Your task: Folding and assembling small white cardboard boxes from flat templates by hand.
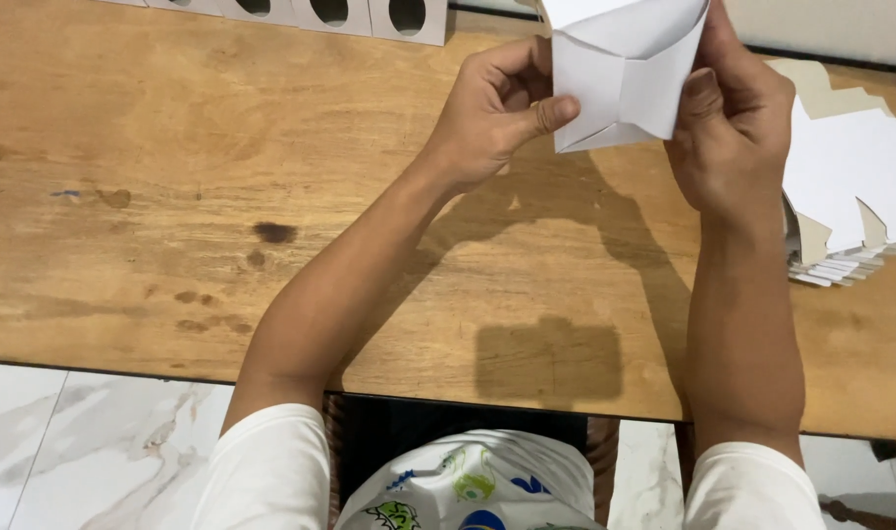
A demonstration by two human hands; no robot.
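Folded boxes (330, 14) with round holes line the table's (173, 177) far edge. The left hand (492, 113) and right hand (733, 132) both pinch a white carton (620, 74) held above the table. A stack of flat blanks (850, 196) lies right.

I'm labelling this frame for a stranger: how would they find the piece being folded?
On the wooden table, look top centre, between the left hand and right hand. The folded white box is lifted, unlike the flat stack at right.
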